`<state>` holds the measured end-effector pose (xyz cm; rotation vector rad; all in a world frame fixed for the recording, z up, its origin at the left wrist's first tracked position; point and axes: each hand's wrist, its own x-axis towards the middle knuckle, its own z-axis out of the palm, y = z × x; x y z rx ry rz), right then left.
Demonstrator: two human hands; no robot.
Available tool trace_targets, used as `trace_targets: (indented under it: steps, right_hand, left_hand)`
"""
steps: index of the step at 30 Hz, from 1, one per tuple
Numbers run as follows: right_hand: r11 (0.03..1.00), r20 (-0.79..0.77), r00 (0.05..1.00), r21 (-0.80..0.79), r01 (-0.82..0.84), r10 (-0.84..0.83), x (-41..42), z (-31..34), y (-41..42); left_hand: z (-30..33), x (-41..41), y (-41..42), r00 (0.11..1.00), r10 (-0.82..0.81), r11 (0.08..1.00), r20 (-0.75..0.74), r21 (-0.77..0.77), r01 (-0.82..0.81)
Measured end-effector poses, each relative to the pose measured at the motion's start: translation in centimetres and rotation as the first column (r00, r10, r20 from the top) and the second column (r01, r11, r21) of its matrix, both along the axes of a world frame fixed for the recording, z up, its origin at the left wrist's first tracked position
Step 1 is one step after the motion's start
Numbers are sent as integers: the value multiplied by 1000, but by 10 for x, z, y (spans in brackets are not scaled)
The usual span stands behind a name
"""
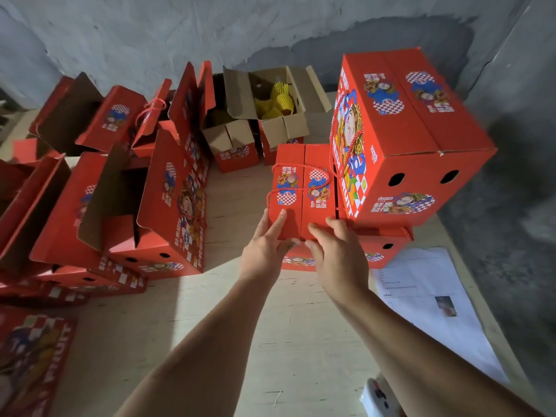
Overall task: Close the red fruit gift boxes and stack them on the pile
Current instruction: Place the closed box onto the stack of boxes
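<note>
Where the two bare forearms rise from the bottom edge toward the middle of the frame, both hands meet the near end of a closed red cardboard gift box (301,188) with printed checker-and-cartoon panels and a red cord handle lying across its lid. The left hand (266,248) lies with straight fingers on the lid's near left part, thumb tucked under the front edge; the right hand (337,251) lies flat over the near right corner, thumb down at the front, fingers loosely spread rather than gripping. This box sits on top of another closed red box (382,251), just left of a taller closed red box (412,136) tilted on the pile at centre right. At lower right, white printed paper sheets (427,299) lie on the pale wooden floor (246,326). Along the left half of the frame stand several open red gift boxes (156,206) with raised flaps. Farther back, near the grey concrete wall (150,34) at top centre, an open brown carton (270,94) holds yellow foam-netted fruit (278,100).
</note>
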<state>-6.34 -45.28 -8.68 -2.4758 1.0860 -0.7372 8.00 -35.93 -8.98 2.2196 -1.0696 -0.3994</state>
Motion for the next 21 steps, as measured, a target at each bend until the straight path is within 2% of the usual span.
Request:
trace_targets:
  steps: [3, 5, 10, 11, 14, 16, 18, 19, 20, 21]
  right_hand:
    - [991, -6, 999, -126, -34, 34, -3, -3, -5]
    - [984, -16, 999, -178, -31, 29, -4, -3, -3]
    - [978, 42, 987, -151, -146, 154, -33, -11, 12]
    - [970, 66, 973, -115, -214, 222, -41, -12, 20]
    - [895, 149, 902, 136, -424, 405, -50, -11, 50]
    - [929, 188, 930, 139, -343, 315, -46, -9, 51]
    - [981, 243, 966, 147, -124, 85, -35, -8, 39]
    - [974, 242, 970, 223, -37, -19, -29, -7, 31]
    - [924, 235, 970, 382, -30, -66, -22, -3, 24]
    - [811, 229, 969, 582, -58, -96, -13, 2, 19]
  left_hand:
    - [-4, -6, 9, 1000, -18, 999, 2, -39, 18]
    - [-3, -16, 11, 999, 32, 997, -3, -77, -32]
    - [-4, -61, 46, 984, 174, 973, -27, -152, -176]
    - [-3, -67, 55, 972, 224, 953, -71, -190, -234]
    - [8, -64, 63, 876, 343, 870, -338, -238, -432]
    - [10, -48, 49, 812, 398, 836, -427, -196, -513]
    - [15, -37, 30, 741, 409, 840, -532, -99, -534]
    - [16, -35, 22, 693, 376, 836, -615, -97, -540]
    - [16, -37, 17, 643, 320, 831, -696, -121, -543]
    - [15, -38, 14, 616, 276, 832, -738, -138, -538]
